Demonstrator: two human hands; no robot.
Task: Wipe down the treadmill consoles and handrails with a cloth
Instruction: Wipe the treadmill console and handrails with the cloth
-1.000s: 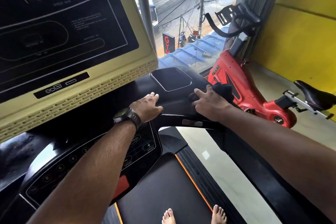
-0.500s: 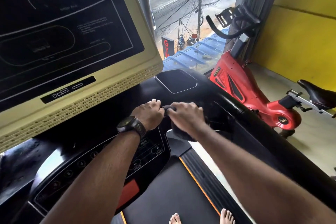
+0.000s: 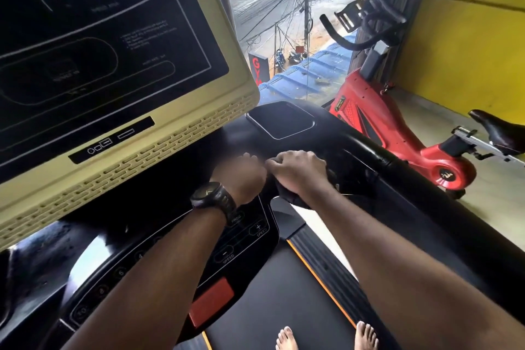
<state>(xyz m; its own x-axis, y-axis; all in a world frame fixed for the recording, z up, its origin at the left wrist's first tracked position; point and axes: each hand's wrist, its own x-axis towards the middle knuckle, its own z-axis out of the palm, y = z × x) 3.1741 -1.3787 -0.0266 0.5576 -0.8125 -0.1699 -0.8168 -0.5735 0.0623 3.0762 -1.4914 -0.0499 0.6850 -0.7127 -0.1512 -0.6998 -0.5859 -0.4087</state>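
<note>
I stand on a treadmill whose black console (image 3: 176, 239) carries speed buttons, with a large cream-framed screen (image 3: 119, 45) above it. My right hand (image 3: 298, 170) grips a dark cloth (image 3: 289, 196) bunched against the console's right side, just inside the thick black handrail (image 3: 403, 176). A corner of the cloth hangs below my palm. My left hand (image 3: 241, 176), with a black watch on its wrist, is blurred and lies on the console right beside my right hand; its fingers are hard to read.
A red spin bike (image 3: 377, 119) stands to the right by a yellow wall (image 3: 468, 51). A window (image 3: 287, 23) ahead looks down on a street. The treadmill belt (image 3: 272, 301) with orange trim runs below, with my bare feet (image 3: 326, 338) on it.
My right hand has drawn the cloth from the right handrail leftward to beside my left hand. The left hand has barely moved and now looks blurred.
</note>
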